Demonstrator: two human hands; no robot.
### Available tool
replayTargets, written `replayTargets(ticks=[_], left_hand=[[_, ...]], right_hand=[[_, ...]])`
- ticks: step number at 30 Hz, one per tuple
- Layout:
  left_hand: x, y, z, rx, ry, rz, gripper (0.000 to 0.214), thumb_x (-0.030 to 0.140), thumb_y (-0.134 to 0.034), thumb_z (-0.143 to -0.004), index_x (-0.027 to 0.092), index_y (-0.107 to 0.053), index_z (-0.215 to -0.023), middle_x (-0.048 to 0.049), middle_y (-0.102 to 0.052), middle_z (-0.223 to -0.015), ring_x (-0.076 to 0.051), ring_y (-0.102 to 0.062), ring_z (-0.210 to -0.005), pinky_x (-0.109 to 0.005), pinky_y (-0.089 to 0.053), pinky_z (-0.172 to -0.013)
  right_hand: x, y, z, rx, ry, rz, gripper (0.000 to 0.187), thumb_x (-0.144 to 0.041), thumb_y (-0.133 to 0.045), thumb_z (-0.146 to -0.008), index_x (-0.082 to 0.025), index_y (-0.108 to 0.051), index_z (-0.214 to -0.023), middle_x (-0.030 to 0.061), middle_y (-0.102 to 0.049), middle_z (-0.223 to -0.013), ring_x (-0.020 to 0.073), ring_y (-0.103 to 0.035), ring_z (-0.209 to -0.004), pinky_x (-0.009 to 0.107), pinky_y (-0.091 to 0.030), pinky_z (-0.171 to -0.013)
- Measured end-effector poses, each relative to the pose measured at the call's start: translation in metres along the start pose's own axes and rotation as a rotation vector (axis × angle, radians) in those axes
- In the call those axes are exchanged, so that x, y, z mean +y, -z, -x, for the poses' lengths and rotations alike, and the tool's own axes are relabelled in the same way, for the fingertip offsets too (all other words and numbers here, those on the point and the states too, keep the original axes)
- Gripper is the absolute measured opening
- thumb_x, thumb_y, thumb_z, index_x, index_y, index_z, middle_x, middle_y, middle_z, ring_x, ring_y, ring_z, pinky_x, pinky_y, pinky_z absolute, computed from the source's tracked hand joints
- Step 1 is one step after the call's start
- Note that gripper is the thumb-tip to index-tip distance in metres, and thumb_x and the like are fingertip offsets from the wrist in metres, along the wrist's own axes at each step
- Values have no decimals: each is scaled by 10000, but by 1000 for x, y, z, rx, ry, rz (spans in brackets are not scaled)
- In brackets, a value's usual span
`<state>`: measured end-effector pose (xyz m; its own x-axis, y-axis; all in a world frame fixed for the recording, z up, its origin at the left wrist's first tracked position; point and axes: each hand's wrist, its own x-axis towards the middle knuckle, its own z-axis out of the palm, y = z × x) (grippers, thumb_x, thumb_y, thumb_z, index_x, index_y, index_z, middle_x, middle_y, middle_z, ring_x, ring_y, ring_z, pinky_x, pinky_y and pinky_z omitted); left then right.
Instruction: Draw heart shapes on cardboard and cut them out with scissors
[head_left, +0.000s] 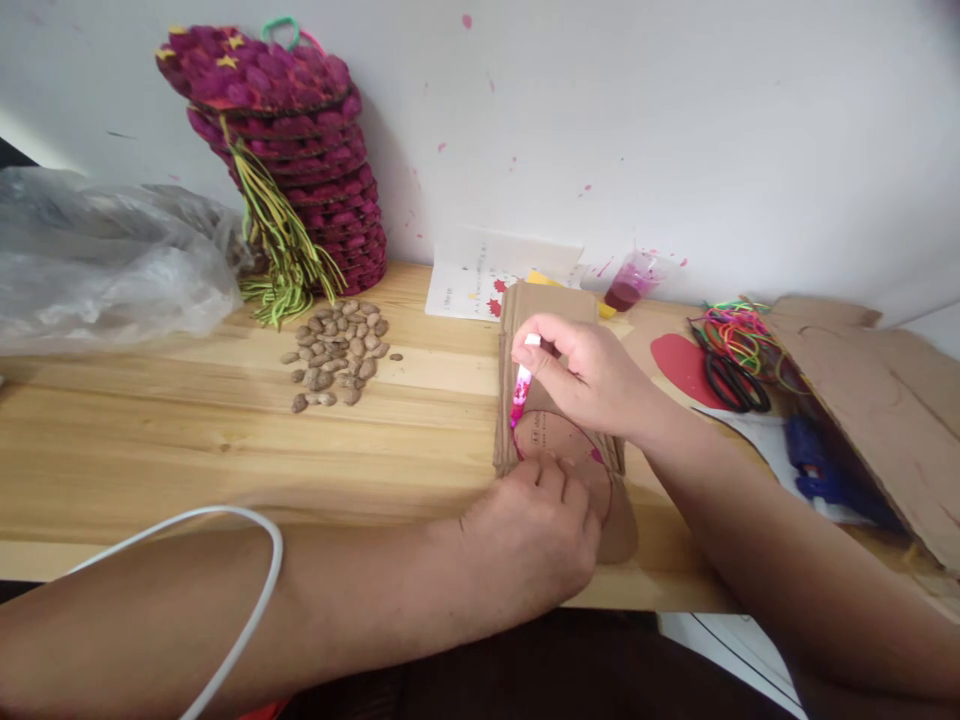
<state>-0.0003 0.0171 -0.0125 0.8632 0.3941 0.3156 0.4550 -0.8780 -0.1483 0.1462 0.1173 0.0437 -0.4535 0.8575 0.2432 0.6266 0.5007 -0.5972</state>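
Note:
My right hand is closed around a white and magenta marker, its tip down at the left edge of a rounded cardboard cutout. A magenta line runs along part of the cutout's edge, and some print shows on its face. Bent fingers of my left hand press the cutout down onto a larger piece of corrugated cardboard. The left hand hides the near part of the cutout.
Peanuts lie in a pile on the wooden table. Behind stand a purple peanut-covered piece with a green tassel and a plastic bag. At right are a cup of purple liquid, black-handled scissors, a blue tool and cardboard.

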Motion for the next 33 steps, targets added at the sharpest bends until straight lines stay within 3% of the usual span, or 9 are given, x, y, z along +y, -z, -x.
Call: replayTargets(ticks=[6,13,26,33], left_hand=[[-1,-1,0,47,-18,0,347,180,-470,-1008,41,-715,-1210,-219,-766,-1166,-276,-750,-918,-408,-576,-816],[-3,1,0,26,-12,9,377,181,-459,-1004,39,-705,-1251,-212,-764,-1164,-293,-747,-937,-416,-582,-804],[-4,0,1,17,-25,20,335,172,-476,-996,58,-726,-1187,-217,-754,-1182,-293,-734,-936,-400,-567,-775],[-3,-3,2,-14,-27,33,324,179,-471,-1009,62,-692,-1216,-215,-742,-1167,-279,-718,-933,-413,-561,-798]], right_hand=[[5,3,0,70,16,6,235,-342,-512,-1045,-208,-588,-867,-18,-573,-710,147,-493,-638,298,-355,-641],[-3,0,4,-7,-21,-15,226,-339,-507,-1039,-212,-590,-871,-8,-618,-748,152,-523,-665,300,-366,-648],[18,6,10,120,-99,4,245,-374,-539,-1031,-222,-574,-842,-30,-534,-684,140,-432,-589,295,-331,-592],[25,15,23,176,-135,58,226,-381,-540,-1025,-224,-602,-874,-22,-554,-696,150,-452,-602,295,-341,-592]])
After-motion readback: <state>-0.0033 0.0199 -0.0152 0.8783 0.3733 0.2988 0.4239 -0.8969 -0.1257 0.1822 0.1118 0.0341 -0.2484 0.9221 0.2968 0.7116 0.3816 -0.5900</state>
